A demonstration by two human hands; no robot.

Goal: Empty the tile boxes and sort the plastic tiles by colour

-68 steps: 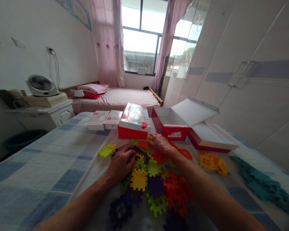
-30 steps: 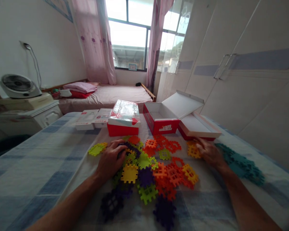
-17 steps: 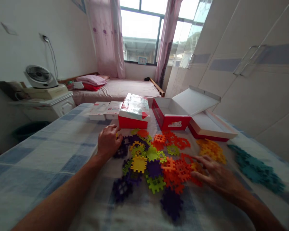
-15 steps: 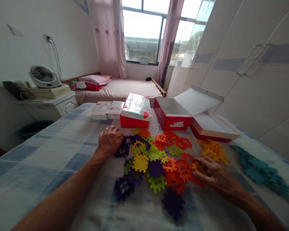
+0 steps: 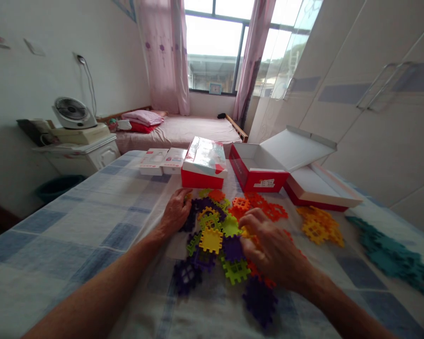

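Note:
A heap of coloured interlocking plastic tiles lies on the checked tablecloth [image 5: 92, 221], among them a yellow tile [image 5: 211, 240], a green tile [image 5: 236, 271] and a dark purple tile [image 5: 259, 301]. My left hand [image 5: 176, 213] rests on the heap's left edge, fingers loosely bent over purple tiles and holding nothing. My right hand [image 5: 273, 248] sits over the orange tiles at the heap's middle. Its fingers are curled down and pinch at an orange-yellow tile [image 5: 246, 232].
Sorted apart on the right are an orange-yellow pile [image 5: 320, 226] and a teal pile [image 5: 392, 256]. Behind the heap stand a closed red box [image 5: 204, 165], an open red box [image 5: 257, 180], a flat white box [image 5: 321, 188] and small white boxes [image 5: 160, 160]. A fan [image 5: 72, 113], bed [image 5: 183, 134] and wardrobe [image 5: 367, 94] surround the table.
My right hand has come back from the right side to the middle of the heap and curled onto the tiles. My left hand shifted slightly along the heap's left edge.

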